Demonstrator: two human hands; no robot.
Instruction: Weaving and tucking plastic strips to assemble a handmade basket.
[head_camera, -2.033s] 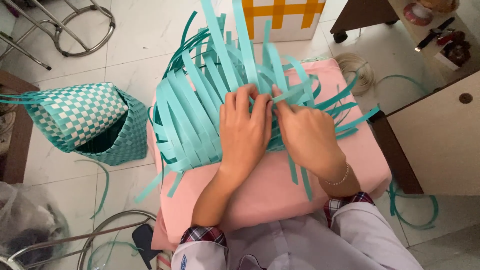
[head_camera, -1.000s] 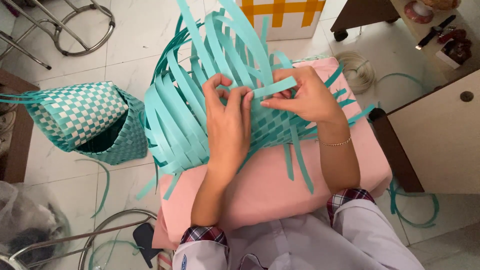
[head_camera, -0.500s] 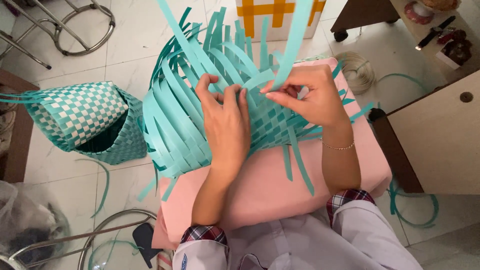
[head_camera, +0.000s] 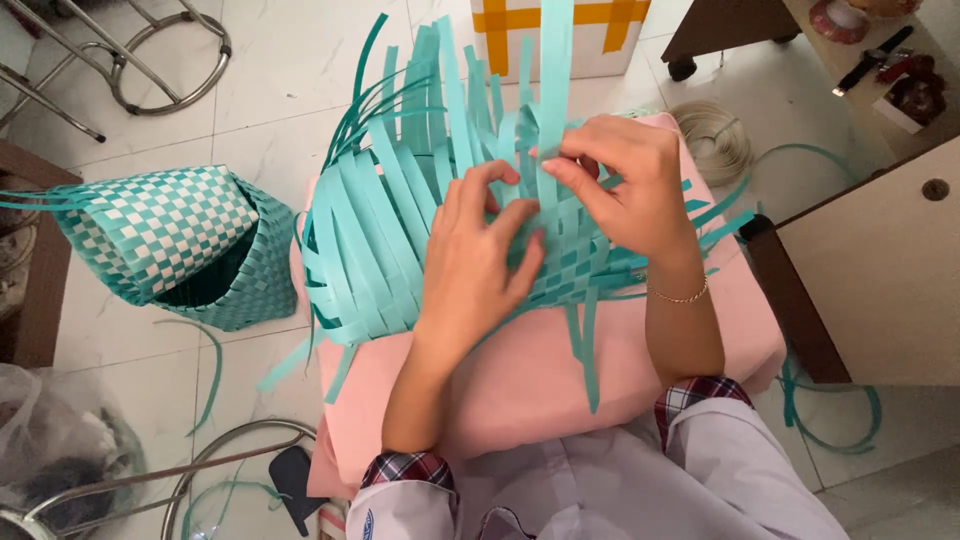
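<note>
Floor (head_camera: 300, 70): pale tiles, with loose teal strips lying on them at the left and at the lower right.

Cushion (head_camera: 520, 390): pink, square, directly in front of the person. It carries the work piece.

Cabinet (head_camera: 880, 290): pale, with a dark edge, just right of the cushion.

Weaving (head_camera: 380, 250): a half-made mat of teal plastic strips lying on the cushion's far half. Its middle is tightly crossed under the hands; unwoven strip ends fan up and away at the top, curve off to the left, and hang over the cushion's front edge.

Finished basket (head_camera: 170, 245): teal and white checker weave, tipped on its side on the floor, left of the cushion and apart from it, with the opening facing the camera.

Box (head_camera: 560, 35): white with orange bands, on the floor beyond the cushion.

Left hand (head_camera: 475, 265): palm down on the woven middle, fingers slightly spread and pressing the strips flat, fingertips curled at the upright strips.

Right hand (head_camera: 625, 185): raised above the weave's right part, thumb and forefinger pinching one upright strip (head_camera: 552, 90) near its base, the other fingers curled. A thin bracelet (head_camera: 678, 297) sits on the wrist.

Coil (head_camera: 715, 135): pale cord wound in a ring, on the floor just beyond the cushion's right corner.
</note>
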